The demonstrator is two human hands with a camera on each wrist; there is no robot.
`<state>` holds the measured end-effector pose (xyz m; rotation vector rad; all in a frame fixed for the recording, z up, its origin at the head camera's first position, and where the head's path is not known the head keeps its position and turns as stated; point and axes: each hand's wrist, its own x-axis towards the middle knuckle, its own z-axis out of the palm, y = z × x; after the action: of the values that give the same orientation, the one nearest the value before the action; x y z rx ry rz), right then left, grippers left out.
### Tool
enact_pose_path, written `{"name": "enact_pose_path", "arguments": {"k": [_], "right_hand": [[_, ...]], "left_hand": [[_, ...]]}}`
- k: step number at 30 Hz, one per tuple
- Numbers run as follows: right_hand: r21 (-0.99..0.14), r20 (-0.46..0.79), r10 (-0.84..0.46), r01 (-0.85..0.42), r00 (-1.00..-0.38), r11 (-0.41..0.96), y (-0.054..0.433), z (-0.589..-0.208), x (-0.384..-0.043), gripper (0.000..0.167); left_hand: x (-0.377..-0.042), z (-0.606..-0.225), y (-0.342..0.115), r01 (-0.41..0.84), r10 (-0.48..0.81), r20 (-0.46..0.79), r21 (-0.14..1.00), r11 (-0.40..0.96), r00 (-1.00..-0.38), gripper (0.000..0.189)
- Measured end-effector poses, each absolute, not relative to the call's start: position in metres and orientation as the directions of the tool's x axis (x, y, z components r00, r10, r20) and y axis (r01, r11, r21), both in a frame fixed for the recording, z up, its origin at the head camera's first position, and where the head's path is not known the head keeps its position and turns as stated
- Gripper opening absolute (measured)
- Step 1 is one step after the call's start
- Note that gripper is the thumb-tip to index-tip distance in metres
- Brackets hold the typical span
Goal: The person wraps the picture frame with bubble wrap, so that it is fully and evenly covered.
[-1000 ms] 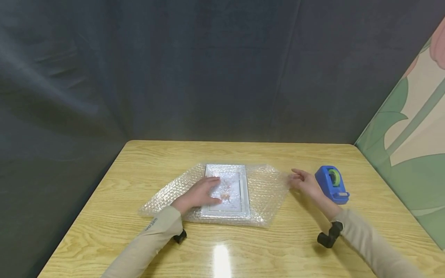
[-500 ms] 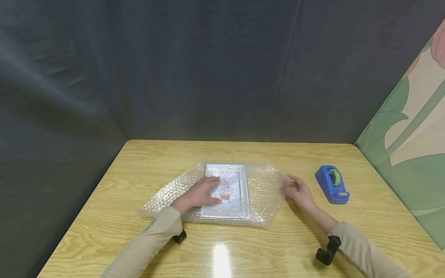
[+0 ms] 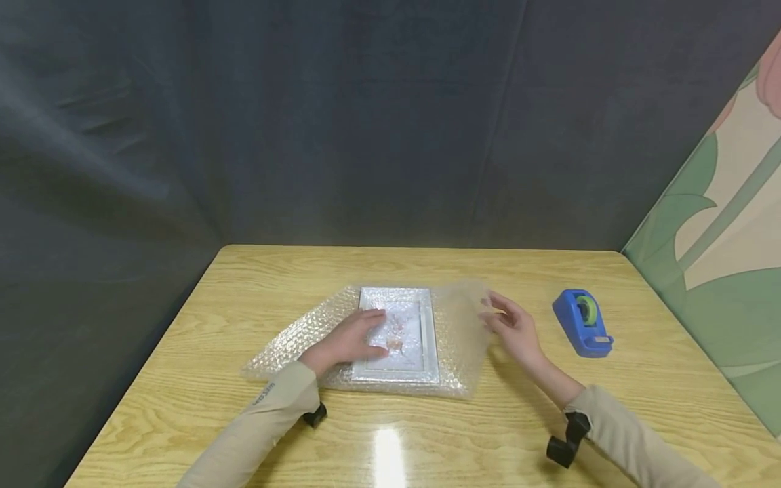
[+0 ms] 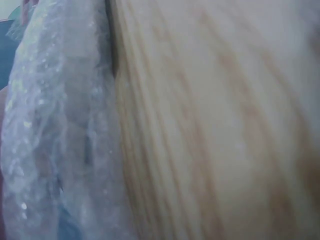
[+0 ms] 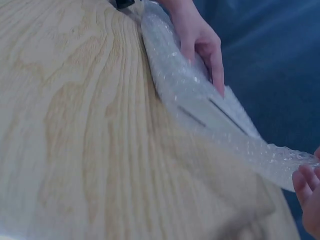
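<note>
A white picture frame [image 3: 410, 359] lies on the table under a layer of bubble wrap [image 3: 299, 339], which spreads out past both its sides. My left hand [image 3: 346, 343] rests flat on the wrapped frame, fingers spread and straight. At the right end of the wrap, my right hand [image 3: 511, 331] pinches the edge between thumb and fingers. The right wrist view shows that edge of the bubble wrap [image 5: 272, 157] raised off the table, held by the right fingers [image 5: 304, 187]. In the left wrist view, the bubble wrap [image 4: 55, 130] fills the left side; the left hand is mostly hidden there.
A blue tape dispenser [image 3: 582, 325] with a green roll stands to the right of the right hand. The wooden table [image 3: 464, 440] runs back to a dark curtain [image 3: 366, 135]. A wall with a flower pattern [image 3: 720, 257] borders the right side.
My right hand has moved left from beside the tape dispenser, bringing the wrap's right edge up and inward. The left hand has stayed in place on the frame.
</note>
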<state>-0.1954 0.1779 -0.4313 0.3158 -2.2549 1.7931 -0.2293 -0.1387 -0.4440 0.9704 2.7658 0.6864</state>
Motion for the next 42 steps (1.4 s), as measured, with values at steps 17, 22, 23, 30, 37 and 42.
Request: {"name": "enact_pose_path", "arguments": {"k": [17, 22, 23, 30, 37, 42], "right_hand": [[-0.897, 0.374, -0.190, -0.407, -0.908, 0.175, 0.111, -0.405, -0.208, 0.035], [-0.895, 0.365, -0.217, -0.405, -0.905, 0.186, 0.096, -0.413, -0.211, 0.034], [-0.894, 0.364, -0.223, -0.406, -0.904, 0.189, 0.094, -0.415, -0.211, 0.033], [-0.879, 0.356, -0.275, -0.420, -0.893, 0.227, 0.078, -0.428, -0.213, 0.033], [-0.864, 0.339, -0.283, -0.416, -0.897, 0.284, 0.068, -0.446, -0.218, 0.032], [-0.812, 0.338, -0.276, -0.427, -0.900, 0.399, 0.062, -0.453, -0.219, 0.032]], "left_hand": [[-0.232, -0.447, -0.138, 0.571, 0.627, 0.031, 0.452, 0.685, -0.778, 0.074], [-0.233, -0.447, -0.138, 0.553, 0.614, 0.021, 0.461, 0.694, -0.789, 0.075], [-0.234, -0.447, -0.138, 0.549, 0.612, 0.020, 0.466, 0.694, -0.790, 0.075], [-0.233, -0.447, -0.138, 0.532, 0.602, 0.011, 0.478, 0.698, -0.799, 0.076], [-0.234, -0.448, -0.138, 0.538, 0.602, 0.018, 0.468, 0.701, -0.799, 0.076], [-0.235, -0.449, -0.139, 0.556, 0.610, 0.036, 0.457, 0.694, -0.792, 0.075]]}}
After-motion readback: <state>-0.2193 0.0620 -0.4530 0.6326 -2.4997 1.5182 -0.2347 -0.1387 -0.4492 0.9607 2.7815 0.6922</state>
